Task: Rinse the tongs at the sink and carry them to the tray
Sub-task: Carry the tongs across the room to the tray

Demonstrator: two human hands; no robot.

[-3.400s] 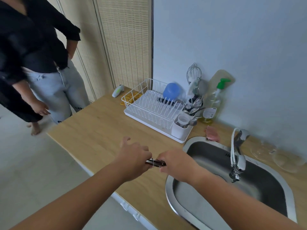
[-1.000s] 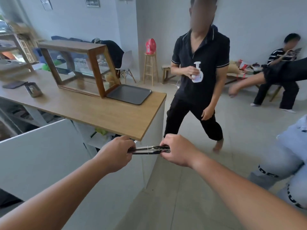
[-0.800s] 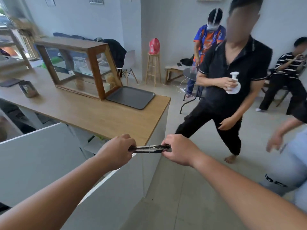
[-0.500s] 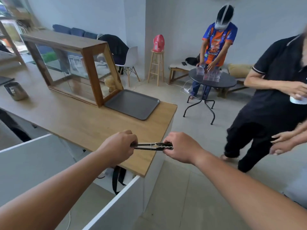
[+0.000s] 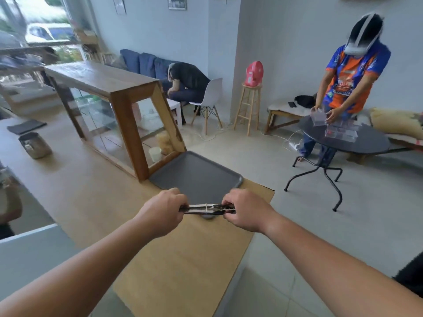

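Note:
I hold a pair of metal tongs (image 5: 206,208) level in front of me, squeezed together. My left hand (image 5: 160,212) grips one end and my right hand (image 5: 246,210) grips the dark toothed end. The tongs hover over the near edge of a dark grey tray (image 5: 194,175), which lies flat on the wooden counter (image 5: 91,193) with nothing on it. The sink is out of view.
A wood and glass display case (image 5: 116,115) stands on the counter just left of the tray. A metal cup (image 5: 34,145) sits at far left. The counter's right edge (image 5: 263,213) drops to the floor. A person in an orange shirt (image 5: 350,88) stands at a round black table (image 5: 348,138).
I have turned from the sink and moved up to the counter. The tongs, held in both hands throughout, have come from short of the counter to over the tray's near edge.

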